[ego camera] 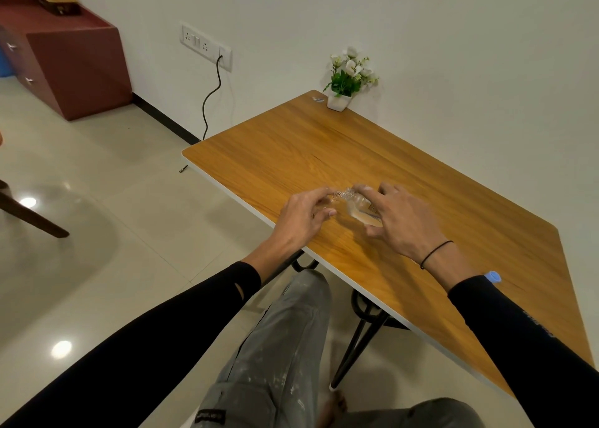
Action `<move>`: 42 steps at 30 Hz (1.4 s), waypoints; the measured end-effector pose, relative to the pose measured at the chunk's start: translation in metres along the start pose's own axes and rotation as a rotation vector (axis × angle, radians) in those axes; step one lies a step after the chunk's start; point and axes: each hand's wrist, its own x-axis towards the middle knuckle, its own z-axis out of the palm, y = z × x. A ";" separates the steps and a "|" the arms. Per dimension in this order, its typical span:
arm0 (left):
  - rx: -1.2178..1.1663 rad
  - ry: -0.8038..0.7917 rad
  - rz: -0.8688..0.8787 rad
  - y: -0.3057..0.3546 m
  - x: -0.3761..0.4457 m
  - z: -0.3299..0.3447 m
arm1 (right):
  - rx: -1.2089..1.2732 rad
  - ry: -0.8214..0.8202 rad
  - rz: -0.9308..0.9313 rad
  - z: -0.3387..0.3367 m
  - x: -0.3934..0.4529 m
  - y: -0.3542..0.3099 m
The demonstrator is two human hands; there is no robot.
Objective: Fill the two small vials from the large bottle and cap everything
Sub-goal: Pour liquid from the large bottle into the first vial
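Far left: maroon cabinet on the floor, a dark box with a yellow lid on top of it. Wall socket panel next, black cable hanging from it down to the floor.

Left hand is over the near-left part of the wooden surface. Its fingers are pinched together at the top of something small and clear, a ribbed neck or cap by the look of it; too blurred to say which, or whether it's actually clamped. Lower fingers are curled in, one fingertip showing below.

Between the hands: the large bottle, clear glass or plastic, tilted or lying with its neck toward the left hand, pale amber liquid visible in the lower part. It's near the surface's front-left edge. Can't make out the small vials separately in this blur.

Right hand covers the bottle from the right, fingers spread over and around its body, thumb under at the near side. Looks like a hold on it. Black cord on that wrist, black sleeves on both arms.

Small blue-white cap sits on the surface just beside the right sleeve.

Far corner: white pot of white flowers, a small clear scrap just left of it.
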 end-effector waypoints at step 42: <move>0.010 0.011 0.000 -0.005 0.003 0.004 | -0.060 -0.008 -0.019 0.000 0.007 0.004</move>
